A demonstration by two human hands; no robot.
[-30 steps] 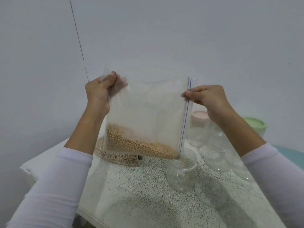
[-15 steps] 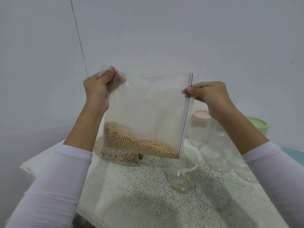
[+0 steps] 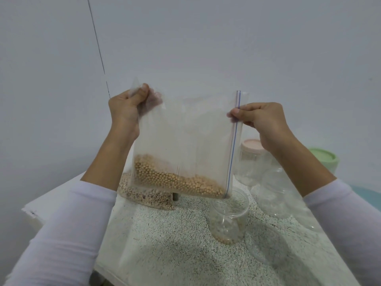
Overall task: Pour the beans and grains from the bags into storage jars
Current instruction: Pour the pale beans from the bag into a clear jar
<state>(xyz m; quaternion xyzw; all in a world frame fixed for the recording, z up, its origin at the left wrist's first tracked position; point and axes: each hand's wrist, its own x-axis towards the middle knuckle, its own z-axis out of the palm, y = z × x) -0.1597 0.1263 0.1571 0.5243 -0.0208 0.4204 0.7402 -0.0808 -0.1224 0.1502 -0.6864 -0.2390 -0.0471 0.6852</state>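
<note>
We hold a clear zip bag (image 3: 185, 145) turned sideways above a speckled table (image 3: 165, 244). Our left hand (image 3: 125, 110) grips its bottom corner; our right hand (image 3: 261, 118) pinches the zip edge. Yellow beans (image 3: 175, 180) gather at the bag's low side, its corner over an open clear jar (image 3: 228, 217).

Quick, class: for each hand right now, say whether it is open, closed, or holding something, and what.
Left hand: closed, gripping the upper corner of the zip bag.
Right hand: closed, pinching the bag's zip edge.
</note>
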